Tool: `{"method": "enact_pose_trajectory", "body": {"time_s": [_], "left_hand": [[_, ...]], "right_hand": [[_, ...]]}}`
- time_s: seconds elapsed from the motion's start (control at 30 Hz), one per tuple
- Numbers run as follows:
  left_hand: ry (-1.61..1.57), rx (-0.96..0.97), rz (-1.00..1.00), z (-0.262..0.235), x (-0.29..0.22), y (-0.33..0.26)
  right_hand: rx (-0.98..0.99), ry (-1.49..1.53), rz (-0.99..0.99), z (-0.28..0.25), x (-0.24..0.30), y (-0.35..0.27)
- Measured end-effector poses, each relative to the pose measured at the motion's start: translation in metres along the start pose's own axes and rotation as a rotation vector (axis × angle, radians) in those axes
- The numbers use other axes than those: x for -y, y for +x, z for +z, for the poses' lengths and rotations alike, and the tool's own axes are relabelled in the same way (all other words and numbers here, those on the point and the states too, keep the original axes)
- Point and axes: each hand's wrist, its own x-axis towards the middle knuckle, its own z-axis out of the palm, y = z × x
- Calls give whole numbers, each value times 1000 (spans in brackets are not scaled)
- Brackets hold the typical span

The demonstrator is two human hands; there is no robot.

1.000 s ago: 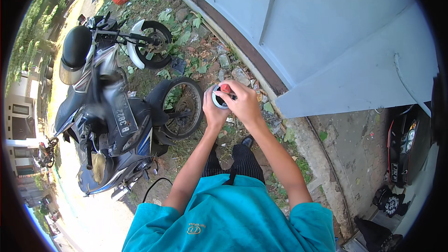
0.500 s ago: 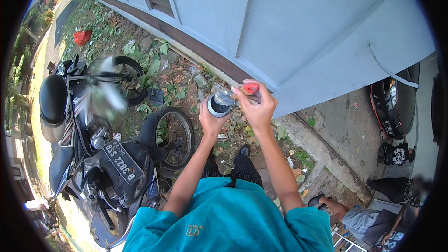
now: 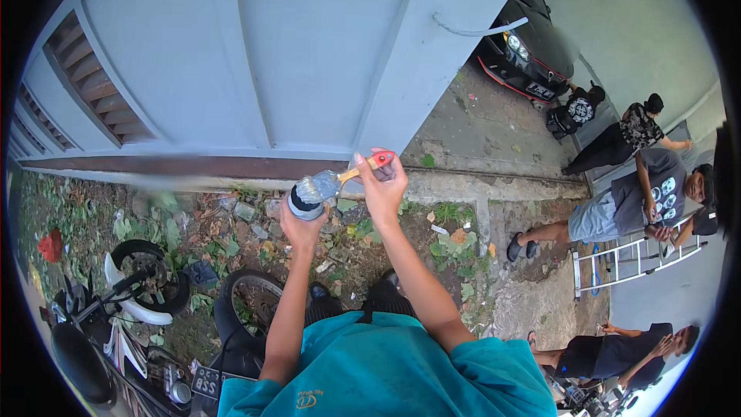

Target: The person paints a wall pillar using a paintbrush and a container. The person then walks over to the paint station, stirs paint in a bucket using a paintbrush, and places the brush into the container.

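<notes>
The right hand pinches one brush by its red-tipped handle; bristles that the hands hid a second ago now show at the rim of one cup, at nine o'clock from that hand, so the brush stands drawn out rather than dipped. The left hand curls round the cup. Reckoned from the view's centre, two motorcycle wheels sit near eight o'clock, one car near two, one ladder between three and four.
</notes>
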Motion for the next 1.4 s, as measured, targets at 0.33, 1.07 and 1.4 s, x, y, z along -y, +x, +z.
{"method": "enact_pose_trajectory", "body": {"time_s": [0.33, 1.07, 1.4], "left_hand": [[-244, 191, 116, 67, -26, -14], [-152, 235, 204, 108, -17, -16], [46, 127, 99, 161, -58, -20]], "right_hand": [[-230, 61, 55, -73, -9, 8], [638, -1096, 39, -161, 5, 39], [778, -1015, -35, -206, 15, 111]]}}
